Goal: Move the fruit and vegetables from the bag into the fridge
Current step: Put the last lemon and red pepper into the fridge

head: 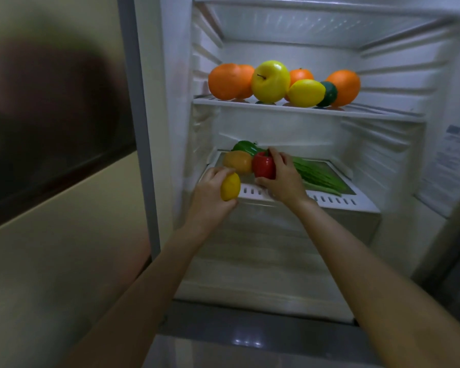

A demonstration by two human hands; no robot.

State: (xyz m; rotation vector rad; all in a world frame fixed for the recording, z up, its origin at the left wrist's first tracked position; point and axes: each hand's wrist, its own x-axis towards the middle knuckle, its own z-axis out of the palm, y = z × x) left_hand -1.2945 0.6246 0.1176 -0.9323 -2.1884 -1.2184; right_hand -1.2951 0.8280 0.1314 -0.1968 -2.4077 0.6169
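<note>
Fridge standing open, white inside, lit from within. Upper shelf loaded with a row of fruit: two oranges touching at the left, a big yellow apple just beside them, a lemon in front of a third orange, a dark green round fruit tucked between the lemon and a fourth orange at the right end. Lower shelf, with slotted front edge, carrying a bunch of long green beans laid slantwise on the right half. Green pepper at the back left of that shelf, orange pepper in front of it. Red pepper just beside the orange pepper, touching it, gripped by the right hand with fingers over the top and thumb underneath. Left hand at the front left corner of the lower shelf, closed around a small yellow lemon held upright just below the orange pepper. Both bare forearms reaching up from the bottom edge. Bag out of view.
</note>
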